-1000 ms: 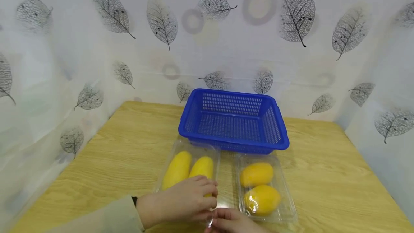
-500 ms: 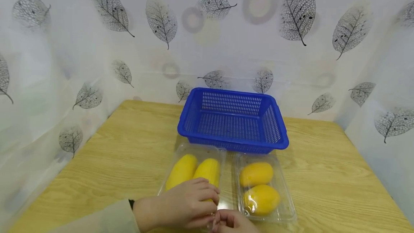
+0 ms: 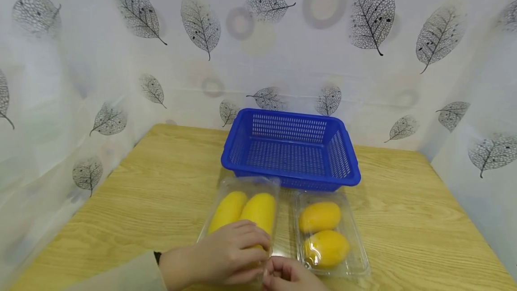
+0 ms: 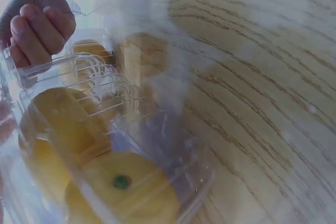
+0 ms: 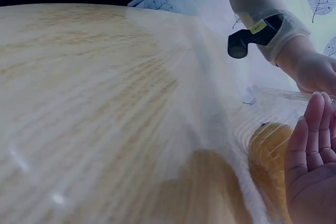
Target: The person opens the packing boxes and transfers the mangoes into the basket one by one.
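A clear plastic clamshell box (image 3: 264, 184) with yellow mangoes (image 3: 258, 212) lies at the front of the table. My left hand (image 3: 226, 253) is laid over its near part, fingers curled down at the right side. My right hand (image 3: 292, 275) pinches the box's near right corner with thumb and bent fingers. In the left wrist view, the ribbed plastic edge and a mango (image 4: 126, 187) with a green stem spot show close up, the right hand (image 4: 44, 30) beyond. In the right wrist view, the right fingers (image 5: 315, 129) are at the box edge.
Right of the held box lies a second clear box (image 3: 355, 241) with two orange-yellow mangoes (image 3: 326, 249). A blue plastic basket (image 3: 291, 176) stands behind both boxes. A leaf-patterned curtain (image 3: 282, 58) surrounds the wooden table (image 3: 161, 183) at the back and sides.
The held box with its mangoes has shifted a little to the right. My left hand has drawn slightly left, and both hands stay at the box's near right corner.
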